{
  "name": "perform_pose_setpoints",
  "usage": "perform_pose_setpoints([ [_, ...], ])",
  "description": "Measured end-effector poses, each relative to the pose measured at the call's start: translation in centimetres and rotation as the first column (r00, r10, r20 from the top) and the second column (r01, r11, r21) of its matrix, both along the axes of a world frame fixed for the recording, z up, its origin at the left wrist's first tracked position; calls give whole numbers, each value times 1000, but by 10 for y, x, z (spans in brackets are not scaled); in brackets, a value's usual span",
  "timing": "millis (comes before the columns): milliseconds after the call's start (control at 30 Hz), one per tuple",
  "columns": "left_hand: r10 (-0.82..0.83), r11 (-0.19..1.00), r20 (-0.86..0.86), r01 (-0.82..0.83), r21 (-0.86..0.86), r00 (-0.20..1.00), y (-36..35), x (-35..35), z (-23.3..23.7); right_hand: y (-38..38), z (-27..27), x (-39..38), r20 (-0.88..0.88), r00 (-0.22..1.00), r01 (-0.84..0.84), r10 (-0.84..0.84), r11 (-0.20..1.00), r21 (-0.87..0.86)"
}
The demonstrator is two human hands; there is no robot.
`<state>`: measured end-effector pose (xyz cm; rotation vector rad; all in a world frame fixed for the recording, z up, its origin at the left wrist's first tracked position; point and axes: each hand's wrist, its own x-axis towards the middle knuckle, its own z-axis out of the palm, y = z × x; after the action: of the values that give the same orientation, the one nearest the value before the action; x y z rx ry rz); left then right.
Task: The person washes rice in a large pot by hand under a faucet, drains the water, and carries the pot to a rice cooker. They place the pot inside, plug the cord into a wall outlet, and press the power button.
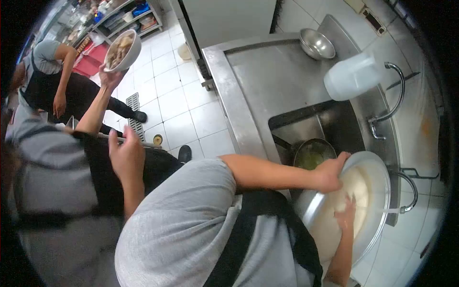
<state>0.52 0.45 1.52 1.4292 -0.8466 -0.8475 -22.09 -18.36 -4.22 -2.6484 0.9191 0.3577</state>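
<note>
A large metal basin of cloudy, whitish liquid sits tilted at the sink's edge. A thin stream from the lower tap runs into it. My left hand is closed over the basin's near rim, its fingers partly hidden. Inside the basin, my right hand is in the pale contents with fingers spread, and I see nothing held in it. What lies under the cloudy surface is hidden. Just beyond my left forearm, a dark round pan with greenish liquid rests in the sink.
A white plastic container and a steel bowl stand on the steel counter. Another tap curves over the sink. Close on my left, a co-worker raises a white bowl of food pieces. A second person bends farther back.
</note>
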Motion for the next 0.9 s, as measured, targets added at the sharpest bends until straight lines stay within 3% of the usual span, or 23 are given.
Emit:
perform_pose_setpoints([
  [67, -39, 998, -29, 40, 39, 999, 6, 2, 8, 6, 1, -38, -136, 987, 74, -90, 990, -117],
  [133, -4, 1000, -3, 4, 5, 1000, 3, -1, -1, 24, 9, -66, -210, 966, 141, -154, 987, -75],
  [167, 13, 1000, 6, -12, -15, 1000, 1, -3, -4, 39, 18, -68, -244, 940, 271, -241, 957, 99],
  [233, 28, 1000, 9, -28, -7, 1000, 0, -4, -5, 56, 18, -82, -337, 909, 315, -245, 934, 169],
  [333, 41, 998, 19, -42, 53, 999, 1, -3, -4, 73, -10, -107, -465, 880, 90, -94, 995, -31],
  [500, 48, 996, 104, -55, 67, 993, -1, -1, -8, 79, -50, -38, -497, 861, -102, 108, 994, 39],
  [533, -8, 988, 53, -1, 157, 999, 3, 3, 3, 71, -56, -20, -502, 857, -115, 119, 993, 40],
  [600, -10, 998, 71, 6, 55, 997, 0, 1, -7, 50, -67, 16, -507, 854, -100, 114, 993, 55],
  [700, -41, 997, -5, 40, -72, 999, -7, 0, -22, 1, -68, 42, -534, 845, 22, 24, 997, 80],
  [767, -73, 994, -21, 71, -82, 997, -1, -1, -3, -37, -62, 31, -547, 835, 136, -57, 985, 106],
  [833, -27, 988, 16, 29, -151, 1000, -8, -2, -21, -69, -46, 7, -548, 827, 246, -128, 958, 148],
  [900, -46, 989, 9, 47, -141, 999, -6, -3, -15, -76, -21, -15, -494, 818, 289, -296, 953, -94],
])
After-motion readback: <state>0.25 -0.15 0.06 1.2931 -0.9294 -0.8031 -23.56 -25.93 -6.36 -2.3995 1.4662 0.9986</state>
